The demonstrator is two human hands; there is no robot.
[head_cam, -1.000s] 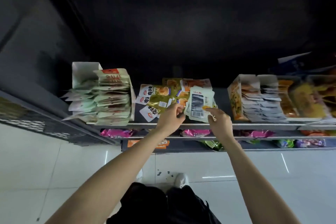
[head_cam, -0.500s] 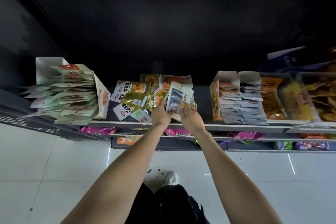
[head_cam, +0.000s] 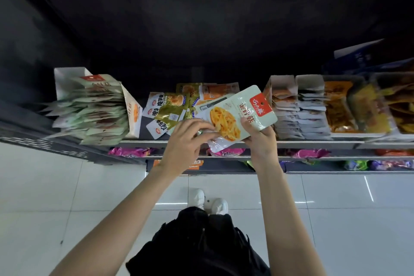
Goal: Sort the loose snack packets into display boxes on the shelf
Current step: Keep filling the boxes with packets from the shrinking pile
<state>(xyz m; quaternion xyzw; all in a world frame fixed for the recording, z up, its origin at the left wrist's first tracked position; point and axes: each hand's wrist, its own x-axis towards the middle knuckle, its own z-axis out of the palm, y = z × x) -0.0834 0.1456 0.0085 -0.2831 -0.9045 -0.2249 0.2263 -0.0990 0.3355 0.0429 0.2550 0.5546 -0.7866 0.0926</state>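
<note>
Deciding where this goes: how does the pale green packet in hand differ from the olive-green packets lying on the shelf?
The pale green packet is held up, tilted, by both hands; the olive-green packets lie loose and overlapping on the shelf. It shows orange strips and a red header; they carry white label panels. It matches the left display box.

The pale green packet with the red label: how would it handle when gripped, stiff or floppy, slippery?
The pale green packet looks thin and flat, so probably light and somewhat floppy. Its film looks glossy, so possibly slippery. The right hand grips its lower edge and it stays fairly flat, suggesting some stiffness.
</note>
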